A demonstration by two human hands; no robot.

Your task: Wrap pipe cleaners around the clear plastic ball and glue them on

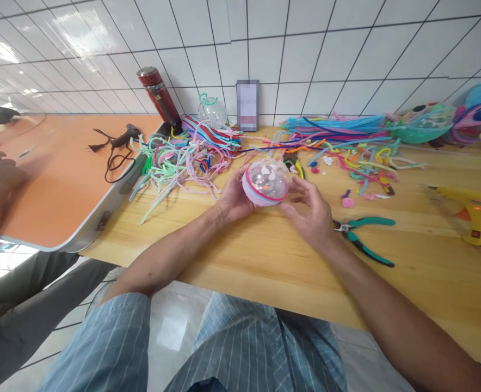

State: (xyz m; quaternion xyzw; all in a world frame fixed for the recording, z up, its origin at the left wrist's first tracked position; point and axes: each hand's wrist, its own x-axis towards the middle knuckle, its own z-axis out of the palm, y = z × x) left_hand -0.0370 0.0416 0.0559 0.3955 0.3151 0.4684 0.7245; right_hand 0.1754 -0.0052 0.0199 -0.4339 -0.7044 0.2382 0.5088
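Teal-handled pliers (371, 221) lie beside the right hand (312, 211).

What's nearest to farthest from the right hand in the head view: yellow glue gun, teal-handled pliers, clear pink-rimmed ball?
1. Clear pink-rimmed ball, just left
2. Teal-handled pliers, just right
3. Yellow glue gun, far right

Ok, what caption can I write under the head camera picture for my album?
Left hand cradles a clear, pink-banded ball, right hand at its side, fuzzy colourful sticks behind.
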